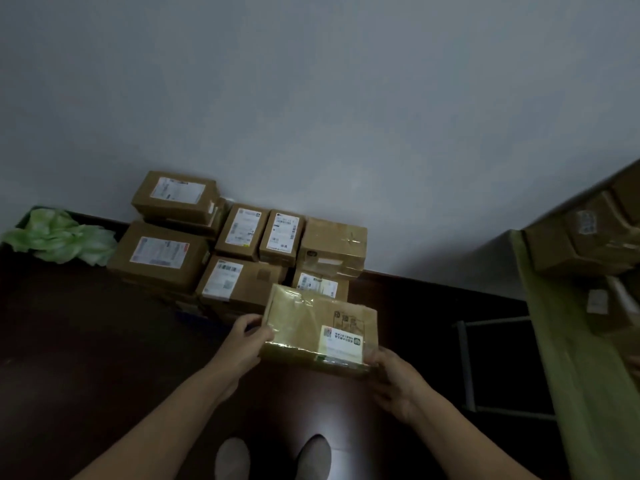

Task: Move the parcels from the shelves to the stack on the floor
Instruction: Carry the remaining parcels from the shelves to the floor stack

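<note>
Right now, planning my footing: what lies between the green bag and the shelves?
The parcel stack against the wall, then bare floor up to the shelves; head view.

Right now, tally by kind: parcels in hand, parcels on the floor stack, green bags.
Held parcel: 1
Floor-stack parcels with tops showing: 7 (others beneath are partly hidden)
Green plastic bag: 1
Total: 9
</note>
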